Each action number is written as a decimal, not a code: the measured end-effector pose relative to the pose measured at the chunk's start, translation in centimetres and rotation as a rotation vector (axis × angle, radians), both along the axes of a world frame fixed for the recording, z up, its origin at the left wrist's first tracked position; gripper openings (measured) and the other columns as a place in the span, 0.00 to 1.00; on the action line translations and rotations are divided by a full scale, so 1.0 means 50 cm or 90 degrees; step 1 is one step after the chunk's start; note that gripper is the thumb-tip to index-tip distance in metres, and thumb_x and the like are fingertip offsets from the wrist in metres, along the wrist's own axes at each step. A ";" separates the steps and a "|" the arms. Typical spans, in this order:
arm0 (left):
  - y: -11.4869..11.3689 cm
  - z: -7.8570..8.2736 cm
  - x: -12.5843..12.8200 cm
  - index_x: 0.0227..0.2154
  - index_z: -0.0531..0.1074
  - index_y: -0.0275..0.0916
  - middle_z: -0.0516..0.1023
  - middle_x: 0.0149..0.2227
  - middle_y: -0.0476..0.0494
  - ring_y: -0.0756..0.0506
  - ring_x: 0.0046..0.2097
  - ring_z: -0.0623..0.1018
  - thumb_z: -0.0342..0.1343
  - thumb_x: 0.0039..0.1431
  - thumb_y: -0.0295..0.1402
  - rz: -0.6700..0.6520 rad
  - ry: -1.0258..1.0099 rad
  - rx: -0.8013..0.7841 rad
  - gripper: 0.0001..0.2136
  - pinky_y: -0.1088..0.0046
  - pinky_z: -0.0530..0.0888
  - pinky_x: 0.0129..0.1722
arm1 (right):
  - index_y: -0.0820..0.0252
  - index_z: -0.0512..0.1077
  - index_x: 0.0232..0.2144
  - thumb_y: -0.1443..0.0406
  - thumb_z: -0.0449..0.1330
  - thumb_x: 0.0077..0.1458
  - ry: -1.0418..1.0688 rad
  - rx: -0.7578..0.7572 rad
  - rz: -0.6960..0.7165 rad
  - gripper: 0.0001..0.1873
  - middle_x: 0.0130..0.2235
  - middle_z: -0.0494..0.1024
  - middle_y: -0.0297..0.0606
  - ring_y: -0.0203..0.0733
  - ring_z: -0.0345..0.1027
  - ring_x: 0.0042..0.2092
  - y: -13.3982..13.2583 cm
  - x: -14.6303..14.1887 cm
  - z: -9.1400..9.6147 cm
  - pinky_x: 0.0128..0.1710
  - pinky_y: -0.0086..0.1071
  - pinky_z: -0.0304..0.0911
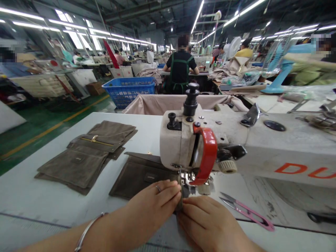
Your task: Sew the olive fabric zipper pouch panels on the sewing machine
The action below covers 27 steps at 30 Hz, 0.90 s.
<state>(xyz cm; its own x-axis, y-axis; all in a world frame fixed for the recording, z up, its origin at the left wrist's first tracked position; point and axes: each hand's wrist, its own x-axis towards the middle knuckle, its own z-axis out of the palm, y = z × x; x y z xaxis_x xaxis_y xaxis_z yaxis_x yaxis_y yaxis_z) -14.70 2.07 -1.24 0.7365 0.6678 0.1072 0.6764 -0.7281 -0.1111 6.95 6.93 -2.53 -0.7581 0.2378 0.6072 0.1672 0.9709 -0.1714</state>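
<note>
A dark brown fabric pouch piece with a small label lies under the needle area of a white sewing machine. My left hand lies over its right part, fingers together and pressed on the fabric near the edge. Close beside it, my right hand pinches the near end of that edge, just in front of the presser foot. The thumbs are mostly hidden. A red guard hangs at the machine's head. Pink-handled thread snips lie right of my right hand.
More brown pouch pieces, one with a zipper, are stacked on the white table at left. Beyond the table stand a fabric-lined bin and a blue basket. A co-worker sits ahead, back turned.
</note>
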 end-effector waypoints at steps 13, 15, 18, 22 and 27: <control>0.018 0.031 -0.016 0.48 0.72 0.38 0.78 0.49 0.44 0.47 0.51 0.75 0.50 0.68 0.28 -0.020 -0.180 -0.053 0.10 0.69 0.70 0.58 | 0.60 0.74 0.43 0.72 0.50 0.66 -0.059 -0.202 0.040 0.13 0.37 0.77 0.39 0.40 0.71 0.43 0.014 0.037 0.047 0.45 0.35 0.67; 0.022 0.029 -0.015 0.47 0.72 0.37 0.79 0.46 0.45 0.48 0.48 0.76 0.50 0.68 0.28 -0.026 -0.195 -0.053 0.09 0.70 0.71 0.56 | 0.60 0.74 0.43 0.73 0.50 0.66 -0.062 -0.209 0.032 0.13 0.37 0.77 0.38 0.41 0.71 0.42 0.016 0.039 0.048 0.42 0.35 0.66; 0.026 0.020 -0.014 0.45 0.72 0.35 0.80 0.44 0.46 0.50 0.47 0.77 0.47 0.69 0.26 -0.032 -0.227 -0.038 0.09 0.73 0.71 0.54 | 0.60 0.74 0.41 0.72 0.50 0.66 -0.072 -0.218 0.014 0.12 0.36 0.76 0.38 0.41 0.70 0.40 0.019 0.037 0.045 0.39 0.35 0.64; 0.029 0.011 -0.015 0.44 0.73 0.35 0.81 0.43 0.47 0.52 0.46 0.77 0.44 0.71 0.24 -0.026 -0.282 -0.013 0.11 0.76 0.71 0.52 | 0.59 0.74 0.41 0.72 0.51 0.65 -0.071 -0.224 0.010 0.12 0.37 0.76 0.38 0.42 0.68 0.39 0.019 0.034 0.043 0.38 0.36 0.63; 0.027 0.011 -0.020 0.45 0.72 0.35 0.81 0.45 0.45 0.51 0.48 0.78 0.44 0.71 0.25 -0.041 -0.283 -0.017 0.11 0.75 0.72 0.55 | 0.59 0.74 0.39 0.72 0.51 0.64 -0.076 -0.228 0.004 0.12 0.37 0.76 0.38 0.42 0.66 0.39 0.016 0.034 0.042 0.38 0.37 0.61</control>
